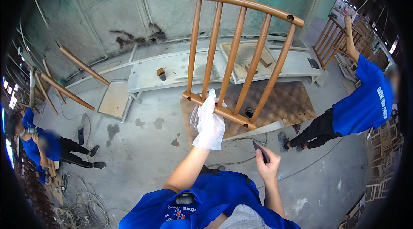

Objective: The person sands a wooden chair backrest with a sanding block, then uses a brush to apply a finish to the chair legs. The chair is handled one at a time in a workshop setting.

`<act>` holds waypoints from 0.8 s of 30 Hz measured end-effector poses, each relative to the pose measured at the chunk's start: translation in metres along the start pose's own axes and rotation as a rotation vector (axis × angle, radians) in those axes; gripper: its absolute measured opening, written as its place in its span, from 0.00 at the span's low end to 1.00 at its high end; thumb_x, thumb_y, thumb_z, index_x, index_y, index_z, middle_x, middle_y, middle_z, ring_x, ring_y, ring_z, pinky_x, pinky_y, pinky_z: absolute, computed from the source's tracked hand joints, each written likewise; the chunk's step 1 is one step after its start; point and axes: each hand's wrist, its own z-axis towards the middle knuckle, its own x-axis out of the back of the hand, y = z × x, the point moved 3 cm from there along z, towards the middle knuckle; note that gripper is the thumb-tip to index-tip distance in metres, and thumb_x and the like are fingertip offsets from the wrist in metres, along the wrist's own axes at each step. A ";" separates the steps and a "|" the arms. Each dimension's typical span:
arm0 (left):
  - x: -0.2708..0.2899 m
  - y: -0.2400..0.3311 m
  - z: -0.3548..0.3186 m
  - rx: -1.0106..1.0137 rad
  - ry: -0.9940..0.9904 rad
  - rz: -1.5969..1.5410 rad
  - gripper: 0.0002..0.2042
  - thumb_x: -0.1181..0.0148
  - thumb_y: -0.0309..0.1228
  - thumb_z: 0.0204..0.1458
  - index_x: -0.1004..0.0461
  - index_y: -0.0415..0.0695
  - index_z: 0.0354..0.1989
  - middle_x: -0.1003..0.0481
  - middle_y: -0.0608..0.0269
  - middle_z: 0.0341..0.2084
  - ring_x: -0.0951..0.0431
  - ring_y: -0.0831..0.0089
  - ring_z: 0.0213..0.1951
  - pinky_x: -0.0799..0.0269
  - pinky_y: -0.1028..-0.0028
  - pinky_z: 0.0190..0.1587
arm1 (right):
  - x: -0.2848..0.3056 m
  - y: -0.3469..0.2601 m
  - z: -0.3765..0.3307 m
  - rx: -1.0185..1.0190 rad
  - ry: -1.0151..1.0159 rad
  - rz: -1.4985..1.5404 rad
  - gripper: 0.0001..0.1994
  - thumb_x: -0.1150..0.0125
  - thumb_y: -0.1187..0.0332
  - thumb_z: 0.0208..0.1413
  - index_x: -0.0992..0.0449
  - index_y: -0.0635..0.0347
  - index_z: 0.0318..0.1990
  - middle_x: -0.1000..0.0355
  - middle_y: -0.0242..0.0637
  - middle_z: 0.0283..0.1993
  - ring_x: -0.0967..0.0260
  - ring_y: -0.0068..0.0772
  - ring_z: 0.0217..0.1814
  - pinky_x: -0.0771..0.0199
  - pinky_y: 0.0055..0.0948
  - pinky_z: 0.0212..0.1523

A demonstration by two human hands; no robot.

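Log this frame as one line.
left hand: gloved, gripping chair back frame lower rail | right hand: holding small dark tool | frame: raised, tilted

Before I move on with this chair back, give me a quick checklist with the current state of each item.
1. Left hand gloved and gripping the chair back by its lower rail: ok.
2. Chair back lifted off the bench: ok.
3. Right hand holding a small dark tool: ok; what kind, cannot tell.
4. Right hand gloved: not ok, bare.
5. Person in blue apart from the chair back: ok.
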 end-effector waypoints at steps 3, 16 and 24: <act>-0.003 -0.004 0.000 0.051 0.052 -0.057 0.18 0.40 0.49 0.72 0.26 0.45 0.43 0.26 0.61 0.33 0.25 0.72 0.34 0.26 0.69 0.36 | -0.002 -0.015 0.007 0.144 -0.015 -0.055 0.11 0.30 0.76 0.62 0.13 0.70 0.50 0.18 0.41 0.31 0.27 0.25 0.27 0.28 0.25 0.31; 0.010 0.022 -0.019 -0.082 0.100 0.499 0.19 0.21 0.42 0.59 0.23 0.45 0.48 0.24 0.70 0.41 0.26 0.80 0.41 0.29 0.74 0.48 | -0.024 -0.083 0.097 -0.230 -0.108 0.385 0.20 0.40 0.54 0.76 0.19 0.64 0.40 0.29 0.26 0.26 0.39 0.12 0.21 0.44 0.20 0.22; 0.011 0.020 -0.022 0.032 0.003 0.494 0.24 0.22 0.45 0.60 0.18 0.39 0.55 0.21 0.69 0.46 0.24 0.80 0.47 0.28 0.74 0.54 | -0.085 -0.218 0.257 0.339 0.283 0.429 0.17 0.28 0.63 0.69 0.15 0.68 0.55 0.20 0.26 0.38 0.31 0.12 0.37 0.32 0.19 0.38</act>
